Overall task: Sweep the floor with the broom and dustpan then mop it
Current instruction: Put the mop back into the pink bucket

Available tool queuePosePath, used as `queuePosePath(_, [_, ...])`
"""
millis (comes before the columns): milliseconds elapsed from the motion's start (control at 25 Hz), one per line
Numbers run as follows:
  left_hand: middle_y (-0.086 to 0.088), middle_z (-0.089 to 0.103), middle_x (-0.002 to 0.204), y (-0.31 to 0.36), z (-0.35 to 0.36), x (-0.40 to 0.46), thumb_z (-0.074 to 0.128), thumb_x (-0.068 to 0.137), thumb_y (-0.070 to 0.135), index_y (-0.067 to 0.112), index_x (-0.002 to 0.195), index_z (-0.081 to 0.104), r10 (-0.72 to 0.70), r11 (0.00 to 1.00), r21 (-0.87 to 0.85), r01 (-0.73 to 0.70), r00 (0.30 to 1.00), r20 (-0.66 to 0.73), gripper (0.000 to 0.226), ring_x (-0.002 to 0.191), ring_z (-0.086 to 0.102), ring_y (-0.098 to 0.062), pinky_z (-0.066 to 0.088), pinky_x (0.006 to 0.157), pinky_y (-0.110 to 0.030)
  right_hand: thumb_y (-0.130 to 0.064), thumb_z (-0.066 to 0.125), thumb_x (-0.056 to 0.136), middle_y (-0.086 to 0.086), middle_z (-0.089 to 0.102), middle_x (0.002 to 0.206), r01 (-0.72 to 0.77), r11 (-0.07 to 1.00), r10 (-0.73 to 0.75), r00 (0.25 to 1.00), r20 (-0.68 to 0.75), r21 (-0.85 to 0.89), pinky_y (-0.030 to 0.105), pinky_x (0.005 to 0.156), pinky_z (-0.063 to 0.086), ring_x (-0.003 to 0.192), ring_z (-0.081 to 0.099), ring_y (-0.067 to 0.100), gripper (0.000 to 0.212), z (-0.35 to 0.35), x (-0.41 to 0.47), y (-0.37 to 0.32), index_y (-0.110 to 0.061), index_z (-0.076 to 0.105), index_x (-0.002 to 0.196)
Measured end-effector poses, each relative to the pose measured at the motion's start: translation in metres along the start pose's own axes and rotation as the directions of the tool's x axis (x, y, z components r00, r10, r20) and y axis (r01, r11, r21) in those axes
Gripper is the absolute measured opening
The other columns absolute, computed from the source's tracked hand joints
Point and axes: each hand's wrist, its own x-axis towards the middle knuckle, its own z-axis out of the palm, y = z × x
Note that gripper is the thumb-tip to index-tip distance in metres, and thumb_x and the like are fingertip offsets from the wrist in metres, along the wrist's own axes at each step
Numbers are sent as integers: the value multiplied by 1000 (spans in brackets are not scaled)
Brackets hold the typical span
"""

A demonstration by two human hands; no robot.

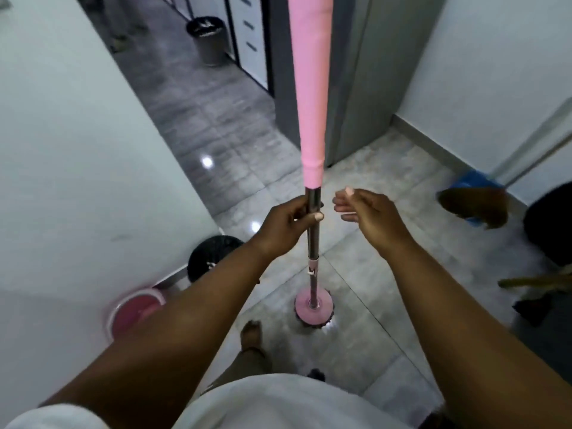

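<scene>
A mop stands upright in front of me, its pink-sleeved handle (pixel 311 88) rising toward the camera and its round pink head (pixel 313 308) flat on the grey tiled floor (pixel 356 329). My left hand (pixel 286 227) is closed around the bare metal pole just below the pink sleeve. My right hand (pixel 366 213) hovers a little to the right of the pole, fingers loosely curled, touching nothing. A blue dustpan with a broom head (pixel 473 202) leans at the right wall, its handle running up to the right.
A pink mop bucket (pixel 136 311) sits at the lower left beside a black mesh bin (pixel 213 252). A white wall (pixel 77 150) flanks the left. A grey door (pixel 356 72) stands ahead, and a bin (pixel 209 38) farther down the corridor. A dark object (pixel 548 224) sits at the right edge.
</scene>
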Motion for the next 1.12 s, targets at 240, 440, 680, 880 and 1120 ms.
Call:
queuePosePath(240, [-9,68,103,33,-126,-51,64,94,15,15,111,65,45,994,-81,-76,943,-331,17,102,68,-25,59,82,-29,-21,78,78,-5,70,114,145,966,-31,888,458,-216,21,91,50,102,65,6,43,124,10,-38,-24,65,119])
queuePosePath(440, [-21,68,102,37,-220,-108,65,94,24,17,108,67,44,998,-18,-66,831,-555,16,98,68,-27,59,72,-26,-22,74,82,-13,68,88,358,913,-189,796,576,-196,14,71,44,84,64,1,16,230,4,-100,-24,66,96])
queuePosePath(680, [-20,68,97,28,-315,-183,66,91,32,14,103,69,39,998,64,12,675,-736,22,92,66,-34,60,73,-46,-29,76,80,-8,69,86,520,846,-316,667,674,-118,16,73,49,81,66,7,23,352,-22,-151,-16,67,96])
queuePosePath(880, [-11,70,95,3,-369,-241,68,90,33,20,106,70,-24,989,58,133,544,-839,20,90,67,-27,59,78,-46,-27,71,86,-5,67,90,573,813,-297,555,777,-99,18,76,44,81,62,11,22,444,-50,-171,-15,65,103])
queuePosePath(1120, [-4,71,96,-42,-403,-289,69,89,35,23,111,69,-137,970,-54,238,348,-927,25,92,68,-21,58,84,-45,-25,66,89,4,73,103,620,783,-227,359,905,-49,29,88,51,92,67,17,23,530,-66,-171,-14,63,109])
